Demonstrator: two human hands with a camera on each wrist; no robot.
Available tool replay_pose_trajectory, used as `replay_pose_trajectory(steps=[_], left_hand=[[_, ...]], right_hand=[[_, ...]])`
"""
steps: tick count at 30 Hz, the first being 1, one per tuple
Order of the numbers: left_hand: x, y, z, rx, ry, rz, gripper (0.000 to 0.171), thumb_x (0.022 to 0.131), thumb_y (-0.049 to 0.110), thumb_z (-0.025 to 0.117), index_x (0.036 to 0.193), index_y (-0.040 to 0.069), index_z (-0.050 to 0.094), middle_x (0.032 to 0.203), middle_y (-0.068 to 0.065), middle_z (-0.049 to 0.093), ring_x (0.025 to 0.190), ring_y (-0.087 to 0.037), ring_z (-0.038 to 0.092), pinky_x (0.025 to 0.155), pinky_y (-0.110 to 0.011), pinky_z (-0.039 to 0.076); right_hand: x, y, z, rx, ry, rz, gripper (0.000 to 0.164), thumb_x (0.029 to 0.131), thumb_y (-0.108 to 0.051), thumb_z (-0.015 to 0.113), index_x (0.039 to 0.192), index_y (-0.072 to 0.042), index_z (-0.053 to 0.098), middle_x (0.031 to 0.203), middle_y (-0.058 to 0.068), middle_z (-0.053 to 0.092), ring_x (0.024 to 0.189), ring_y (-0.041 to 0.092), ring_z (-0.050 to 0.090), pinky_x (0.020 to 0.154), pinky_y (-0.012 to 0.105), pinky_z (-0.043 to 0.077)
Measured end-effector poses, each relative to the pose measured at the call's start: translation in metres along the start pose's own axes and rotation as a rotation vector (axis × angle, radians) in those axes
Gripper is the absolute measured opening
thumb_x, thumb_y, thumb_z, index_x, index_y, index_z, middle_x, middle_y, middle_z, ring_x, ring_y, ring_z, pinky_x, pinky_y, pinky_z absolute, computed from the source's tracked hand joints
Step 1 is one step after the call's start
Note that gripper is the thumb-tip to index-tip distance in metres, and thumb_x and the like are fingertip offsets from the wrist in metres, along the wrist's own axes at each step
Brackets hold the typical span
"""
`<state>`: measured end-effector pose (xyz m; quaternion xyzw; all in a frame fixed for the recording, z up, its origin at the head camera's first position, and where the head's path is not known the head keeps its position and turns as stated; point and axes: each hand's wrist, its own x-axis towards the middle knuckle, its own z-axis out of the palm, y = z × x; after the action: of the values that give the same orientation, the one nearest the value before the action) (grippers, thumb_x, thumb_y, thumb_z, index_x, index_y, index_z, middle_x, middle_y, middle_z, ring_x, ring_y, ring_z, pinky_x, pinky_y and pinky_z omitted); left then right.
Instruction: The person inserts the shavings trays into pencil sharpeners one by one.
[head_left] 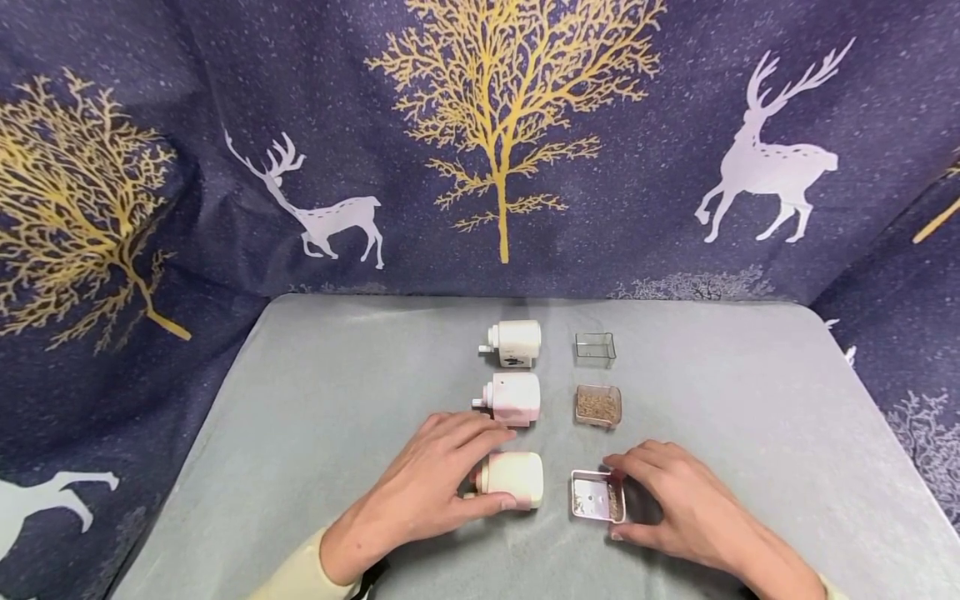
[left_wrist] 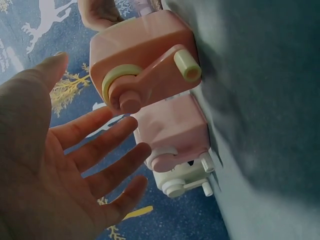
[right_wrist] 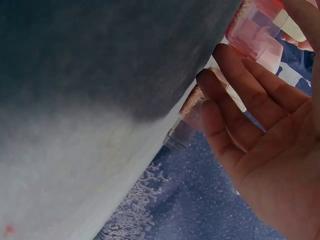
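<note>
My left hand is spread around the nearest crank pencil sharpener, cream in the head view, with thumb and fingers on either side of it. In the left wrist view that sharpener looks orange, its crank facing the palm, and the left fingers are extended and apart. My right hand arches beside a small pink-rimmed shavings drawer, thumb by its near corner and index finger by its far corner. From the right wrist, this hand shows loosely extended fingers next to the pink drawer.
Behind the nearest sharpener stand a pink sharpener and a white one. A drawer of brown shavings and a clear drawer line up to their right. The grey table ends at a patterned dark blue cloth.
</note>
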<state>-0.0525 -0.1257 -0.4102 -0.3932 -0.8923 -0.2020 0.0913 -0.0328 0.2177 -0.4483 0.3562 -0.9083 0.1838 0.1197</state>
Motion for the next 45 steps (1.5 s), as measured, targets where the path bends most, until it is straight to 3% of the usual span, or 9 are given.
replay_pose_trajectory(steps=[9, 20, 28, 45], left_hand=[[0.000, 0.002, 0.006, -0.034, -0.016, 0.020, 0.060, 0.084, 0.063, 0.062, 0.130, 0.025, 0.058, 0.128, 0.015, 0.053, 0.121, -0.008, 0.043, 0.100, -0.034, 0.035], [-0.001, 0.002, 0.010, -0.025, -0.041, 0.039, 0.056, 0.090, 0.059, 0.059, 0.133, 0.023, 0.056, 0.125, 0.011, 0.056, 0.115, -0.009, 0.050, 0.099, -0.037, 0.042], [-0.002, 0.004, 0.011, -0.032, -0.056, 0.028, 0.053, 0.092, 0.057, 0.057, 0.133, 0.023, 0.056, 0.118, 0.013, 0.057, 0.105, -0.005, 0.054, 0.091, -0.035, 0.046], [-0.001, 0.005, 0.011, -0.043, -0.067, 0.021, 0.053, 0.092, 0.057, 0.057, 0.133, 0.025, 0.056, 0.116, 0.013, 0.058, 0.101, -0.003, 0.053, 0.088, -0.034, 0.047]], right_hand=[[0.002, -0.001, -0.001, 0.038, -0.011, -0.010, 0.062, 0.063, -0.060, 0.082, 0.107, -0.018, 0.067, 0.100, -0.016, 0.059, 0.092, 0.007, 0.055, 0.082, 0.038, 0.049], [0.004, -0.001, 0.000, 0.054, -0.003, -0.022, 0.055, 0.063, -0.056, 0.083, 0.102, -0.021, 0.066, 0.097, -0.017, 0.058, 0.089, 0.005, 0.054, 0.079, 0.036, 0.050], [0.005, -0.001, 0.000, 0.053, -0.001, -0.032, 0.055, 0.062, -0.055, 0.084, 0.101, -0.021, 0.066, 0.096, -0.017, 0.058, 0.088, 0.005, 0.054, 0.079, 0.036, 0.050], [0.009, -0.004, 0.001, 0.049, -0.005, -0.045, 0.059, 0.064, -0.057, 0.082, 0.104, -0.016, 0.068, 0.096, -0.015, 0.060, 0.090, 0.007, 0.055, 0.081, 0.037, 0.050]])
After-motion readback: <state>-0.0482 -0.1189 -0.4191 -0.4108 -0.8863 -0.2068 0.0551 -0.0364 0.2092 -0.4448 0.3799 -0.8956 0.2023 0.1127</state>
